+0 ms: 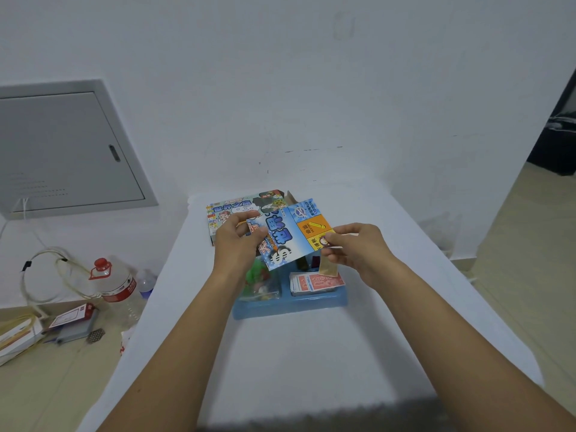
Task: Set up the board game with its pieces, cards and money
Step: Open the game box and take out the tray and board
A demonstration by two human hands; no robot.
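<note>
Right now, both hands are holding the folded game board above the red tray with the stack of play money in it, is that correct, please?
Nearly: the tray is blue, not red. The head view shows both the left hand and right hand holding the folded game board above it, with the play money inside.

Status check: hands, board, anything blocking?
Both hands, left and right, grip folded board, held above blue tray. Money stack in tray. No obstruction visible.

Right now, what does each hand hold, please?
Left hand: grips the folded game board at its left edge.
Right hand: pinches the board's right edge.
</note>
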